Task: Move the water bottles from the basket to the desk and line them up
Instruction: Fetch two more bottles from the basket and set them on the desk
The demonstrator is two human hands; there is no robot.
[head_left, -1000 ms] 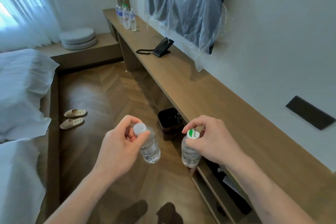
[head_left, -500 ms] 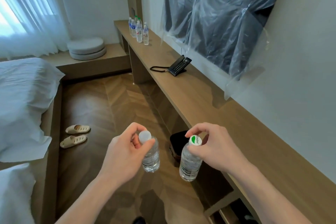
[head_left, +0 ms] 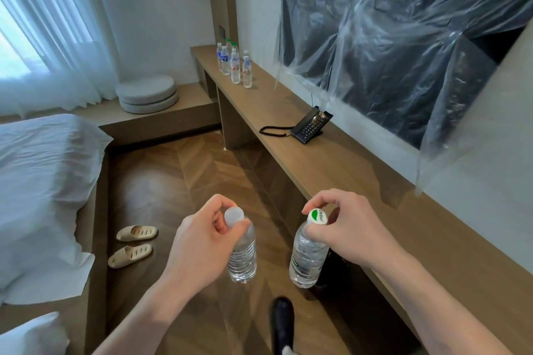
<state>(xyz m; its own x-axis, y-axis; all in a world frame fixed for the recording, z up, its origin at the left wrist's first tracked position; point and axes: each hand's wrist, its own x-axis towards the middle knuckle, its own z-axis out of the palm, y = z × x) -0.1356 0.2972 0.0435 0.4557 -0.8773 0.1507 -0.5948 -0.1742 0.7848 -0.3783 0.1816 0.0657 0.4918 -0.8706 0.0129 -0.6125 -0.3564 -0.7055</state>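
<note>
Long wooden desk (head_left: 360,181) along wall; bottle cluster (head_left: 235,65) at far end. Left hand (head_left: 202,242) fingers pinch white-capped bottle (head_left: 241,253); right hand (head_left: 350,233) fingers pinch green-capped bottle (head_left: 307,256), both above floor.

The view has swung up and forward along the bench (head_left: 331,170): the cluster of bottles (head_left: 235,66) at its far end and the phone (head_left: 310,128) now sit lower in the picture and look nearer than a second ago. The dark bin that showed between the two hands has slid almost wholly behind the right hand (head_left: 350,228) and its bottle (head_left: 307,256). A dark shoe (head_left: 282,323) has come into view at the bottom edge. The slippers (head_left: 134,243) have dropped lower in the picture.
</note>
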